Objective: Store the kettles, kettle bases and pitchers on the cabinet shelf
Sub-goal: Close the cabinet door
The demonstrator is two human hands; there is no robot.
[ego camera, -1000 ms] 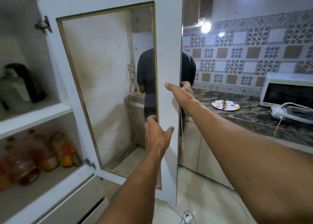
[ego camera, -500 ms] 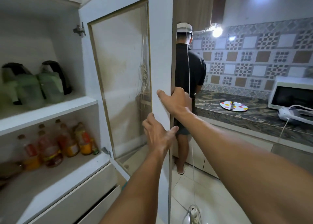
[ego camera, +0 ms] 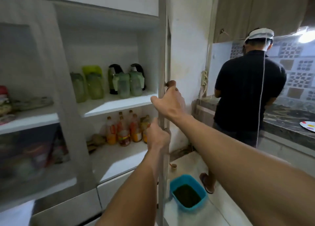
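Two black-topped kettles (ego camera: 116, 79) (ego camera: 138, 76) stand at the back of the white cabinet shelf (ego camera: 117, 104). Several green and cloudy pitchers (ego camera: 93, 82) (ego camera: 124, 86) stand beside and in front of them. The cabinet door (ego camera: 162, 55) shows edge-on, right of the shelf. My right hand (ego camera: 167, 101) grips the door's edge just under its brown knob (ego camera: 170, 83). My left hand (ego camera: 157, 135) holds the same edge lower down. No kettle base can be made out.
Sauce bottles (ego camera: 122, 130) fill the lower shelf. A blue tub (ego camera: 187, 191) sits on the floor by the door's foot. A person in a black shirt (ego camera: 247, 92) stands at the dark counter (ego camera: 289, 123), back turned. A glass door (ego camera: 34, 106) covers the left compartment.
The door has swung from wide open to edge-on, toward the shelves. My left hand moved from the door's panel to its edge. The view turned left onto the shelves.
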